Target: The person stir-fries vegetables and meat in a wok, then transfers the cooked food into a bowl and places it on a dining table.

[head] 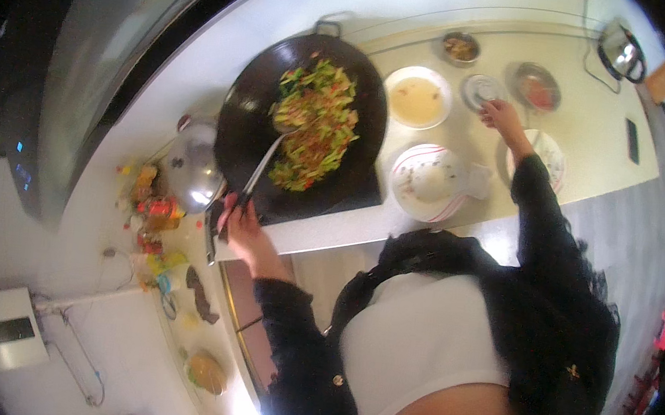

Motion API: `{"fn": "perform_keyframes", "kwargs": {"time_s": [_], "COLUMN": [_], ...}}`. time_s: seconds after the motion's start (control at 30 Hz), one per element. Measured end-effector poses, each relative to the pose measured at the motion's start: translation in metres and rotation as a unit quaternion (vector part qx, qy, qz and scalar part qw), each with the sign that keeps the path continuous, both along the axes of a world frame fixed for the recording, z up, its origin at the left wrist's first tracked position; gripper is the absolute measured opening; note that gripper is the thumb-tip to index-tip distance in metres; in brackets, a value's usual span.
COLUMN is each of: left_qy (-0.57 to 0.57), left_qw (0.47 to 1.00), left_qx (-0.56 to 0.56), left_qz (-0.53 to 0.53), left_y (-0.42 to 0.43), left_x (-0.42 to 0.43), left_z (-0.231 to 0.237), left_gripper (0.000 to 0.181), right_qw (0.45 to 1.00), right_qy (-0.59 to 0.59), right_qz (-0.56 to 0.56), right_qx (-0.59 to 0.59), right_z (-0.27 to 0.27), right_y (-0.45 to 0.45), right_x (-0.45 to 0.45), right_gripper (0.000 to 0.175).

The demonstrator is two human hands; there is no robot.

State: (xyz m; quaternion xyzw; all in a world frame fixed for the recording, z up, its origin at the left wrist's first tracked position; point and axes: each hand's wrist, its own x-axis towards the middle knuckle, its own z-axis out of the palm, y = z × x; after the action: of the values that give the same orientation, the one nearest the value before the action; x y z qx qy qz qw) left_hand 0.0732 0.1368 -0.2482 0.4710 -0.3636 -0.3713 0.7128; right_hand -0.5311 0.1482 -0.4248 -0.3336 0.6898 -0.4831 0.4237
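My left hand (243, 232) is closed around the black handle of a metal cooking spatula (265, 162). Its head rests among chopped green vegetables with orange and red bits (322, 122) in a large dark wok (247, 97). Right of the wok, my right hand (502, 120) has its fingers pinched at the near edge of a small round grey dish or lid (481, 88); blur hides what is inside it. A white bowl of pale yellow liquid (416, 98) stands between wok and dish. Nearer me sits a white bowl with red stripes (425, 183), small bits inside.
Metal bowls (461, 47) (536, 86) stand farther back, and a patterned plate (544, 159) lies partly under my right forearm. An electric kettle (622, 52) is at the far right. A domed metal lid (192, 164) and seasoning bottles (158, 209) are at left. A range hood (128, 26) overhangs the left.
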Motion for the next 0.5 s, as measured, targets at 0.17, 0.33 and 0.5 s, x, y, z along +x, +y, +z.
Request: {"fn": "perform_keyframes", "kwargs": {"time_s": [0.17, 0.33, 0.5], "left_qy": [-0.138, 0.017, -0.163], "left_qw": [0.989, 0.995, 0.972], "left_qx": [-0.043, -0.006, 0.049], "left_qz": [0.045, 0.098, 0.163], "left_y": [0.019, 0.049, 0.067], "left_x": [-0.024, -0.059, -0.079], "left_z": [-0.002, 0.02, 0.034], "left_gripper": [0.02, 0.017, 0.017], "right_qw": [0.948, 0.736, 0.981], "right_qy": [0.291, 0.653, -0.148], "right_qz": [0.038, 0.181, -0.11], "right_qx": [-0.121, 0.011, 0.068], "right_z": [-0.054, -0.047, -0.094], "right_y": [-0.091, -0.142, -0.193], "right_x": [-0.097, -0.129, -0.123], "right_gripper": [0.019, 0.018, 0.019]}}
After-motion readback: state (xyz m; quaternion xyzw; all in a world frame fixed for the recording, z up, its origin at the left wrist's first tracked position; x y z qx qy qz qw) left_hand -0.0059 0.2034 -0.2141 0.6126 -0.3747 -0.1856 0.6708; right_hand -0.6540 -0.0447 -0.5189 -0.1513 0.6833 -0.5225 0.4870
